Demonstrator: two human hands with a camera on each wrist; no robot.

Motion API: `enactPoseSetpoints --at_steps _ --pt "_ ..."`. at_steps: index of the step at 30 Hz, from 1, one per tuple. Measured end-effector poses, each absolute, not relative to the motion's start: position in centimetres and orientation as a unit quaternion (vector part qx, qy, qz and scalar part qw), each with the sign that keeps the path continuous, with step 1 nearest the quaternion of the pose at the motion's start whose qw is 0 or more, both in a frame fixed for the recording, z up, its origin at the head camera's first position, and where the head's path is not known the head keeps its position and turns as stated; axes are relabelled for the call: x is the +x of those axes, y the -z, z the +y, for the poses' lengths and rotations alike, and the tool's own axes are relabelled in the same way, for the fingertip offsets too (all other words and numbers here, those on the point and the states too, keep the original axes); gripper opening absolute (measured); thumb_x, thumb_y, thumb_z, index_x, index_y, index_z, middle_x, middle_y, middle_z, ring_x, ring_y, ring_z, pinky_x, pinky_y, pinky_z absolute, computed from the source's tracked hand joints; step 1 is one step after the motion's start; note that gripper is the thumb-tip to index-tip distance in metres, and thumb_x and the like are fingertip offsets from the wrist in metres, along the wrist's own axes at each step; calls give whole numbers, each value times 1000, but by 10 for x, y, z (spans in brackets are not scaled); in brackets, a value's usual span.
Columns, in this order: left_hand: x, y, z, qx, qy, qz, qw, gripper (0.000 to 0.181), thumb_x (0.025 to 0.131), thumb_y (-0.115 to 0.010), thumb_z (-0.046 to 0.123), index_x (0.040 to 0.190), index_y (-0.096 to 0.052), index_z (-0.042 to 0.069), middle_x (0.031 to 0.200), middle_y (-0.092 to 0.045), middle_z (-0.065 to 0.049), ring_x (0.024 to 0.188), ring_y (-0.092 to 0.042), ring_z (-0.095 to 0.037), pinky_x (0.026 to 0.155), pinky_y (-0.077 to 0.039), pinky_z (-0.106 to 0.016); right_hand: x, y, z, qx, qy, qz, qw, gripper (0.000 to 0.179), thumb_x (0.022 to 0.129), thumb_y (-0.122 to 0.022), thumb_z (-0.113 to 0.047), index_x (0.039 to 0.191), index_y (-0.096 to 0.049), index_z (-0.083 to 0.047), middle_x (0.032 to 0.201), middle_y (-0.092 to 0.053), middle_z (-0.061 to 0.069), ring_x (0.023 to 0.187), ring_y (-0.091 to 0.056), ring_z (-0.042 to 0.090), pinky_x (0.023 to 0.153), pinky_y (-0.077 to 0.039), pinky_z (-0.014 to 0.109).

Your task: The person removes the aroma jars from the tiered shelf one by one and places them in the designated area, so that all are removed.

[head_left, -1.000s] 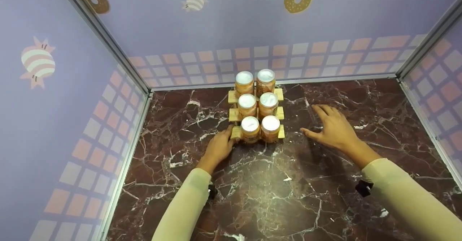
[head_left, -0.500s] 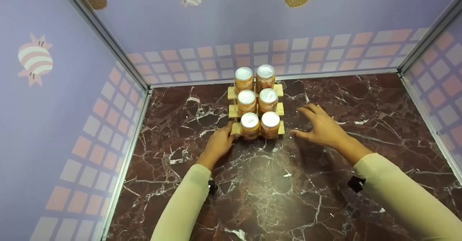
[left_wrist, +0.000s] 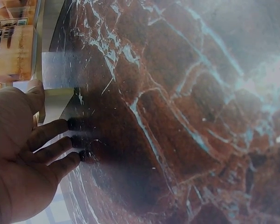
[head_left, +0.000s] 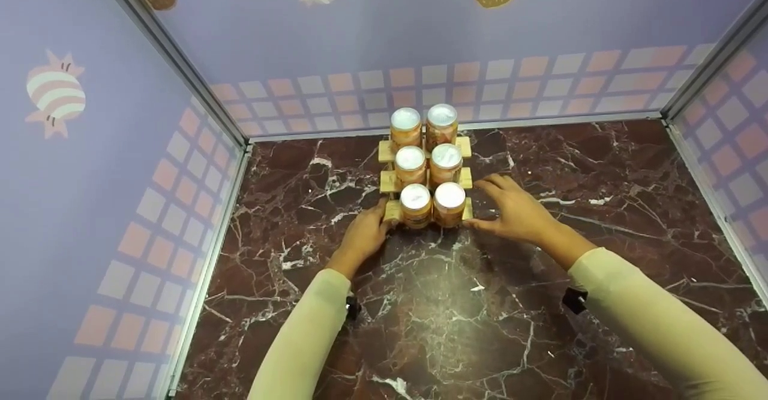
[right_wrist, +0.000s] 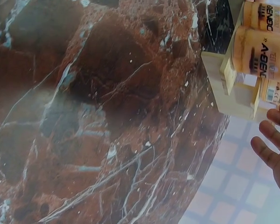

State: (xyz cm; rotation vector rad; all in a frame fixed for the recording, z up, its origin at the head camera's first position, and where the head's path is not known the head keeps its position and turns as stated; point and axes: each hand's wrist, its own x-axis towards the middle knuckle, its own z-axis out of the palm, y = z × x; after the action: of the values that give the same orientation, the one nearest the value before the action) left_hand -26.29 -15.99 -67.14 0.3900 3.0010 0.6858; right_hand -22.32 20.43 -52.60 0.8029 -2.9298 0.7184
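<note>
A stepped wooden rack (head_left: 463, 146) stands on the marble tabletop near the back wall. It carries several orange jars with white lids, two per step; the front pair are the left jar (head_left: 415, 204) and the right jar (head_left: 449, 203). My left hand (head_left: 367, 235) rests against the rack's front left corner with its fingers relaxed. The left wrist view shows that hand (left_wrist: 18, 163) with its thumb beside the wood (left_wrist: 56, 70) and a jar (left_wrist: 11, 51). My right hand (head_left: 513, 211) touches the rack's right side with its fingers straight. Its fingertips (right_wrist: 273, 144) show beside the rack (right_wrist: 235, 95).
The dark red marble tabletop (head_left: 456, 316) is boxed in by purple patterned walls on the left (head_left: 120, 208), back (head_left: 420, 40) and right (head_left: 738, 124), with metal frame posts at the corners. Both forearms wear pale sleeves.
My right hand has moved left across the marble and now touches the rack's right side. The left hand has stayed at the front left corner.
</note>
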Motion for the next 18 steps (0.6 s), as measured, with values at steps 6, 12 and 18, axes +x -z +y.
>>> enactPoseSetpoints --at_steps 6,12,18 --pt "-263 671 -160 125 -221 967 17 73 110 -65 48 169 -45 9 160 -64 -15 144 -65 -39 121 -53 -54 -227 527 194 263 -226 -938 17 89 87 -92 -51 152 -60 2 145 -62 23 138 -59 45 119 -52 63" --pt "-264 672 -160 121 -218 968 18 75 109 -65 52 170 -45 13 158 -65 -14 143 -66 -39 121 -53 -55 -231 529 187 262 -230 -937 20 86 87 -92 -50 149 -61 1 144 -63 24 137 -60 46 118 -53 63" --pt "-266 673 -161 119 -216 969 25 75 109 -65 52 170 -44 14 155 -68 -13 140 -68 -38 119 -55 -55 -234 532 178 272 -242 -931 32 79 88 -93 -48 145 -64 -1 134 -65 21 129 -64 43 115 -55 61"
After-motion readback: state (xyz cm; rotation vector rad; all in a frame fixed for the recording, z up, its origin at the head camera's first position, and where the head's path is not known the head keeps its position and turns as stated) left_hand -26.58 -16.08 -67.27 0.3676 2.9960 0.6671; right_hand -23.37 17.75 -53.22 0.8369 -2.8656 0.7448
